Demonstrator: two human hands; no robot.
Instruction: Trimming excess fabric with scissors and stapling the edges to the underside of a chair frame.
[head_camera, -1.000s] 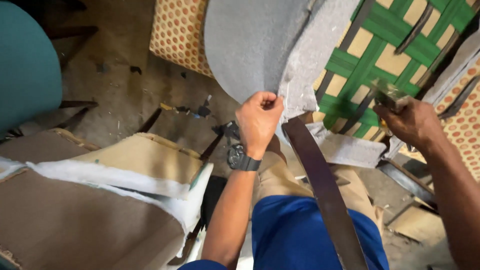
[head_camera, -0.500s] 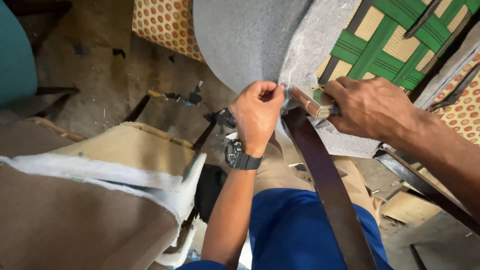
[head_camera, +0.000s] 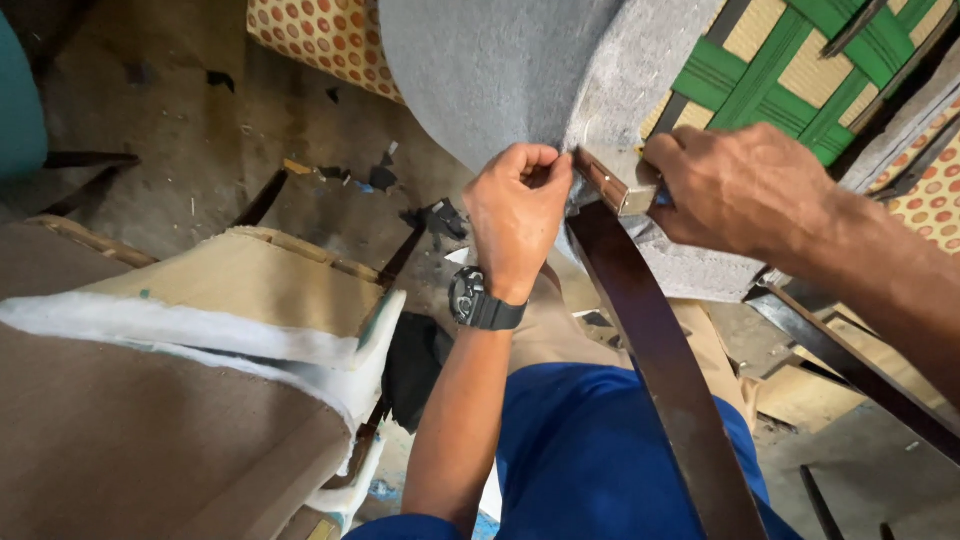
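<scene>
Left hand (head_camera: 518, 215) fingers pinching grey felt (head_camera: 490, 70) edge, right hand (head_camera: 735, 190) fingers gripping metal tool (head_camera: 612, 185) against that edge, dark strap (head_camera: 655, 370) below

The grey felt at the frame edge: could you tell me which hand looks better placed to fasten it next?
Probably the right hand: it holds a metal tool with its tip against the grey felt. The left hand is pinching the felt's edge taut beside that tip, so it is occupied.
</scene>
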